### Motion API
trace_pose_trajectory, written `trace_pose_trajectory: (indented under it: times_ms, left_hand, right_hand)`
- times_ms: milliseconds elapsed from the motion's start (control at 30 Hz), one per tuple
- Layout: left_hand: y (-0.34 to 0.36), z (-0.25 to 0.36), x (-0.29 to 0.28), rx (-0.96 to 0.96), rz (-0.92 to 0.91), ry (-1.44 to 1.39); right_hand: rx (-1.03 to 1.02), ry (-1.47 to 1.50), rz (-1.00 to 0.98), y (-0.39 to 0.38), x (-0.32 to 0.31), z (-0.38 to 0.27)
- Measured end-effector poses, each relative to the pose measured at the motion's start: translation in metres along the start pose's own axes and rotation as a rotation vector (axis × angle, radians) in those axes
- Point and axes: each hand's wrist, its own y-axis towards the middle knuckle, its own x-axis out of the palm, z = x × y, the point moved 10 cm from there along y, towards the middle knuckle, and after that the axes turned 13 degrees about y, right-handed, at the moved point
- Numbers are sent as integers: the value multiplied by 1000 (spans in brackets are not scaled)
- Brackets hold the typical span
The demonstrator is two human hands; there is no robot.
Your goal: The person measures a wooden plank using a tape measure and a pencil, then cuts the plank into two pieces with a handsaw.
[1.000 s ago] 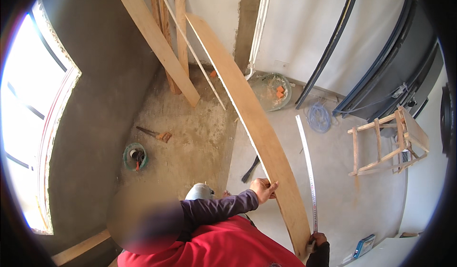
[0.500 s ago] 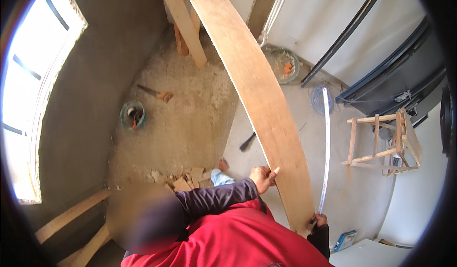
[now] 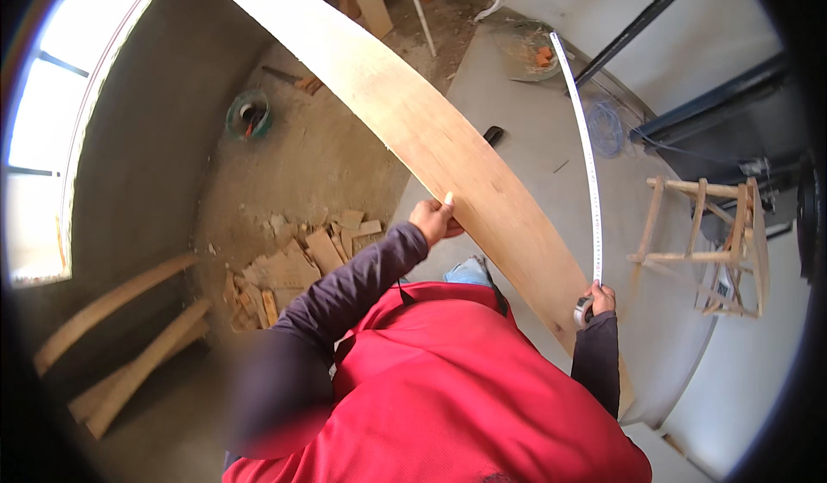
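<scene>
The long, pale, flat wooden board slants across in front of the person in the red top, one end reaching towards the wall on the left and the other passing beneath the right sleeve. I see the left hand pinching its near edge, thumb on the upper face and fingers curled under, probably because that hold steadies something so long without covering much of it.

The right hand is closed around the small, rounded tape measure case, beside the board's other edge; whether those fingers also touch the wood, I can't tell. Out of the case runs a narrow white tape blade, its tip well apart from the board. The grip seems meant to keep the blade pointing outward.

Broken wooden scraps lie heaped on the bare floor to the left, perhaps pushed there for footing, and a rough wooden stool frame is off to the right.
</scene>
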Motion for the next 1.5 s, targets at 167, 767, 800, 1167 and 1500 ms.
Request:
trace_pose_trajectory:
  times_ms: [167,767,800,1167,1500]
  left_hand:
    - [65,-64,20,-139,21,-13]
    - [431,-346,6,-395,112,-118]
    - [448,-365,3,-407,104,-109]
    - [536,-446,4,-366,71,-140]
    - [349,-440,30,-278,-51,202]
  right_hand:
    - [-103,-208,-24,81,-15,2]
    - [-33,-248,-20,383,84,313]
    - [-26,-149,-81,395,103,335]
    - [-30,-472,-31,506,129,465]
    - [107,-301,-223,348,238,345]
